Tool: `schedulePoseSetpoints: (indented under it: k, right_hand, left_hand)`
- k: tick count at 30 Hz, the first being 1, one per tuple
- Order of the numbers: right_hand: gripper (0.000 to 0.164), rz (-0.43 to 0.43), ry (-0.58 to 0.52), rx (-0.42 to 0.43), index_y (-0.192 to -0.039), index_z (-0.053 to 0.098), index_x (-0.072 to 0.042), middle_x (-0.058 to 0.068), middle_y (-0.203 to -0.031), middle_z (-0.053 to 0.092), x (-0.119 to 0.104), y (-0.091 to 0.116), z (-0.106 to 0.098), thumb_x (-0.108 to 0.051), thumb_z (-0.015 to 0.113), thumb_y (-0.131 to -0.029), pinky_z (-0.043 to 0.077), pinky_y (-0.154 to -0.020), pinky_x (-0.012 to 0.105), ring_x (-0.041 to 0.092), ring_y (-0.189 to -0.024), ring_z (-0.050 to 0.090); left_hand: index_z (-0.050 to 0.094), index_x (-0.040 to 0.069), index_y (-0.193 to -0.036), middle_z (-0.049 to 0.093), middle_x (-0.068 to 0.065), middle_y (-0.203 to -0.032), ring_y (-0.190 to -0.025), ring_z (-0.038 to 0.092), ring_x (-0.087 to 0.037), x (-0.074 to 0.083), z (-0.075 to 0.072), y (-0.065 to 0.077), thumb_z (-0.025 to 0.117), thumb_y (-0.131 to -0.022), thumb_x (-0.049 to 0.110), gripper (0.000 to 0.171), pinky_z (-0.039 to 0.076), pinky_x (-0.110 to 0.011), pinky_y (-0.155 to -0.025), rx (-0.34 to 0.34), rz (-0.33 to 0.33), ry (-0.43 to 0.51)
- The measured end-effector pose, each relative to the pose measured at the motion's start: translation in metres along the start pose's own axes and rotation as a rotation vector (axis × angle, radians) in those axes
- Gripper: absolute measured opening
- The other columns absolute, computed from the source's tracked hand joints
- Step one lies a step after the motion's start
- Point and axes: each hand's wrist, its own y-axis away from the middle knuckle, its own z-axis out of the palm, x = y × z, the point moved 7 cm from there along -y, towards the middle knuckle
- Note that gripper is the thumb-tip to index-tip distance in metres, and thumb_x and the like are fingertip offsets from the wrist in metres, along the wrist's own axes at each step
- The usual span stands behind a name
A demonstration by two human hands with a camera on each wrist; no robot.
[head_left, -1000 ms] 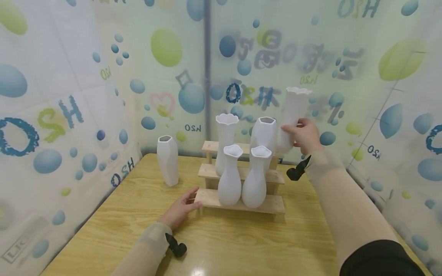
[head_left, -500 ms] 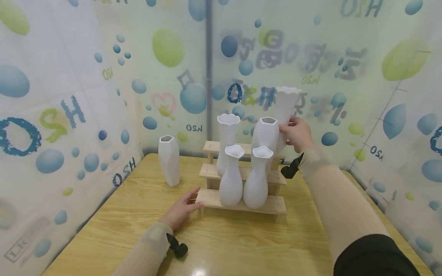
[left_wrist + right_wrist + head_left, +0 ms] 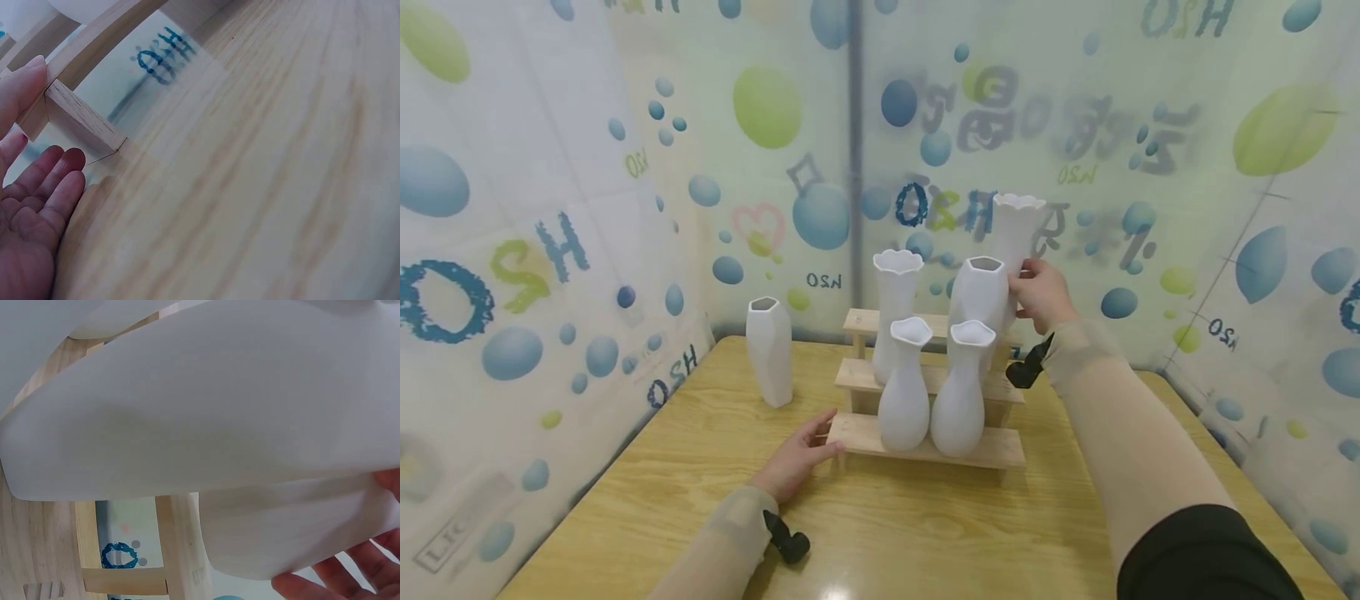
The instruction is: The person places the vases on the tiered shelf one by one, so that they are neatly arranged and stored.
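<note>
Seven white vases stand or are held here, their mouths facing up. On the bottom step of a wooden stand [image 3: 853, 430] are the left pear-shaped vase [image 3: 904, 408] and the right pear-shaped vase [image 3: 957, 414], side by side with wavy lips. Behind them are a frilled vase [image 3: 895, 304] on the left and a faceted vase [image 3: 976, 296] on the right. A second faceted vase [image 3: 770, 354] stands on the counter, left of the stand. How deep the insides go, or what they may hold, cannot be made out.

The counter [image 3: 917, 533] is yellowish wood with clear grain and a small glare near its front edge. Pale sheets [image 3: 767, 179] enclose it, printed with blue and green ovals and reversed H2O lettering [image 3: 561, 242].

The tall vase [image 3: 1017, 229] is upright at the right end of the top step, behind and right of the faceted vase; whether its base bears on the board cannot be told. It is matte white, flaring to a scalloped rim. The right hand [image 3: 1045, 293] grasps it between thumb and fingers. The left hand [image 3: 797, 458] has its thumb against the left end of the bottom step, its other fingers relaxed and loosely bent.
</note>
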Motion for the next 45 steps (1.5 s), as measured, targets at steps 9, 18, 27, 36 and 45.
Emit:
schedulePoseSetpoints:
  k: [9, 18, 27, 36, 45]
  right_hand:
    - [0.058, -0.01, 0.0, 0.007, -0.144, 0.036, -0.002, 0.021, -0.14, 0.044, 0.001, -0.003, 0.004, -0.024, 0.058, -0.096, 0.045, -0.093, 0.057, 0.037, -0.122, 0.046]
    - [0.055, 0.0, -0.008, 0.002, -0.144, 0.037, -0.001, 0.022, -0.139, 0.045, 0.006, -0.008, 0.007, -0.018, 0.057, -0.095, 0.046, -0.093, 0.056, 0.037, -0.119, 0.047]
    - [0.057, 0.011, -0.013, -0.003, -0.146, 0.034, -0.001, 0.022, -0.14, 0.044, 0.011, -0.009, 0.009, -0.017, 0.057, -0.096, 0.044, -0.096, 0.056, 0.037, -0.122, 0.047]
    - [0.057, 0.006, -0.025, 0.002, -0.146, 0.035, -0.001, 0.02, -0.14, 0.046, 0.011, -0.01, 0.011, -0.018, 0.057, -0.096, 0.043, -0.097, 0.054, 0.035, -0.122, 0.047]
    - [0.057, -0.02, -0.02, 0.008, -0.145, 0.036, 0.001, 0.021, -0.138, 0.047, 0.011, -0.01, 0.013, -0.016, 0.057, -0.096, 0.045, -0.097, 0.051, 0.034, -0.121, 0.048]
  left_hand:
    - [0.033, 0.017, -0.151, 0.043, -0.013, -0.14, -0.125, 0.042, -0.031, 0.003, 0.001, 0.001, 0.072, -0.087, 0.032, 0.076, 0.033, -0.051, -0.105, -0.002, 0.001, 0.011]
    - [0.034, 0.017, -0.15, 0.043, -0.014, -0.141, -0.126, 0.041, -0.031, 0.004, 0.002, 0.003, 0.071, -0.088, 0.029, 0.073, 0.032, -0.052, -0.106, -0.01, -0.014, 0.033]
    - [0.034, 0.018, -0.15, 0.041, -0.014, -0.142, -0.128, 0.039, -0.033, 0.002, 0.002, 0.004, 0.073, -0.086, 0.033, 0.076, 0.031, -0.053, -0.107, -0.007, -0.024, 0.012]
    - [0.033, 0.018, -0.15, 0.041, -0.014, -0.141, -0.128, 0.04, -0.032, 0.003, 0.002, 0.003, 0.072, -0.087, 0.032, 0.075, 0.031, -0.053, -0.106, -0.008, -0.008, 0.014]
    - [0.035, 0.019, -0.15, 0.041, -0.013, -0.142, -0.128, 0.04, -0.031, 0.005, 0.001, 0.004, 0.072, -0.087, 0.031, 0.074, 0.031, -0.052, -0.106, -0.001, -0.016, 0.023]
